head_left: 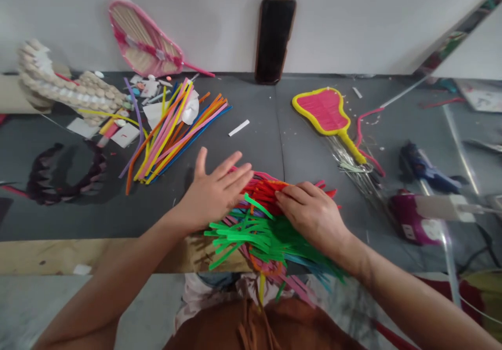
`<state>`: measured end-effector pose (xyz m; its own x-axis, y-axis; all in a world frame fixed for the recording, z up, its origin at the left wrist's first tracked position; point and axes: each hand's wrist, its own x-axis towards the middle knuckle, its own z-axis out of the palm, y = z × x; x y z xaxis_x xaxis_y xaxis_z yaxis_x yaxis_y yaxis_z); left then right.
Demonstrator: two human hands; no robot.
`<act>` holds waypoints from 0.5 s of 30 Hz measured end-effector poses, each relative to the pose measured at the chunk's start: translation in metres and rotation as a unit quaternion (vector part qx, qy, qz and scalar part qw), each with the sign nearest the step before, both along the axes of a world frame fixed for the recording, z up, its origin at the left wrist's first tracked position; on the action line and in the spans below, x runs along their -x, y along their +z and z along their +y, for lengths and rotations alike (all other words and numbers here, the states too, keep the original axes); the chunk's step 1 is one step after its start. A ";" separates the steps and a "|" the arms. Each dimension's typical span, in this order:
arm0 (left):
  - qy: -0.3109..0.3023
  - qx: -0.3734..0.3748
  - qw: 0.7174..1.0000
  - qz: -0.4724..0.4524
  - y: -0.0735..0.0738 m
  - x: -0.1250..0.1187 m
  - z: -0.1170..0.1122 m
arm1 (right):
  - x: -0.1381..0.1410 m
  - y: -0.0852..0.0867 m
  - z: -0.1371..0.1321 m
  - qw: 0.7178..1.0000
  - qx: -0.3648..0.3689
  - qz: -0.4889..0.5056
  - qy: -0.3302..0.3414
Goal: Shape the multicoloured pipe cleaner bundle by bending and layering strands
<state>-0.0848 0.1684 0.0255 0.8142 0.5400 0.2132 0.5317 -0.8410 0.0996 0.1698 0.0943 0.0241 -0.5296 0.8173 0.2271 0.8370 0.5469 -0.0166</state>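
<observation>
A pile of pipe cleaners lies at the table's near edge, some of it hanging over. Green pipe cleaners (247,235) spread across its front, with red pipe cleaners (264,193) behind them. My left hand (215,190) is over the pile's left side, fingers spread, holding nothing. My right hand (314,211) rests on the right side, fingers bent and close together on the red and green strands. Its fingertips are partly hidden, so I cannot make out whether a strand is pinched. A loose bundle of multicoloured pipe cleaners (172,135) lies ahead of my left hand.
A yellow-edged pink hand fan (321,110) lies beyond my right hand, near thin wires. Glue guns (415,216) lie at the right. A phone (275,38) and a pink-edged fan (145,41) lean on the wall. A dark braided band (65,177) is at left.
</observation>
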 end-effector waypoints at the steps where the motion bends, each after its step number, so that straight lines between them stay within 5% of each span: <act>1: 0.029 -0.007 1.000 -0.007 0.004 0.005 0.001 | -0.001 -0.002 0.000 1.000 0.000 0.006 0.003; 3: 0.056 -0.014 0.998 -0.010 0.010 0.011 0.002 | -0.003 -0.005 -0.001 1.000 0.007 0.015 0.006; 6: -0.002 0.005 1.000 0.006 0.010 0.008 -0.002 | -0.003 -0.010 -0.003 1.000 0.015 0.027 0.006; 10: -0.102 0.051 0.993 0.008 -0.002 -0.008 -0.008 | -0.001 -0.012 -0.003 0.999 0.000 0.044 0.003; 15: -0.130 0.062 0.990 0.006 -0.017 -0.017 -0.010 | -0.003 -0.006 -0.002 0.998 0.008 0.064 0.003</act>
